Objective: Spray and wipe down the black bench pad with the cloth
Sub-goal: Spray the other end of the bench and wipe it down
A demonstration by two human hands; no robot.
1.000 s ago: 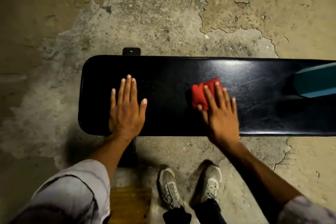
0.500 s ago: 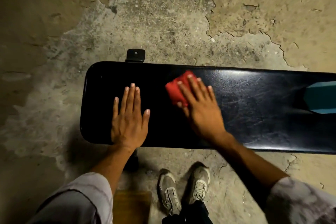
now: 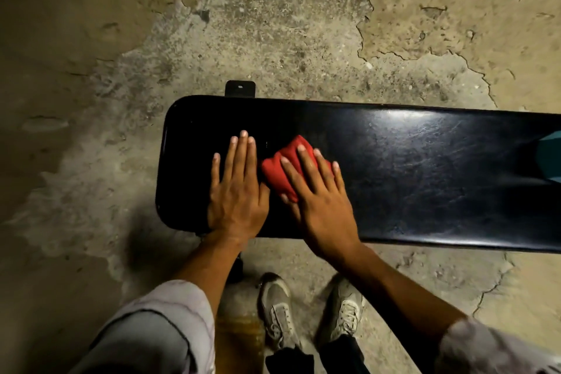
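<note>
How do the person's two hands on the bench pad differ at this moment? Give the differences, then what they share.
The left hand lies bare on the black bench pad; the right hand presses the red cloth. The left hand's fingers are close together; the right hand's are spread. Both lie palm down, flat, side by side near the pad's end.

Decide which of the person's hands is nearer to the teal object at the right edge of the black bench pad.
Right. The right hand presses the crumpled red cloth mid-pad, on the side toward the teal object. The left hand lies flat beyond it, near the pad's opposite end.
</note>
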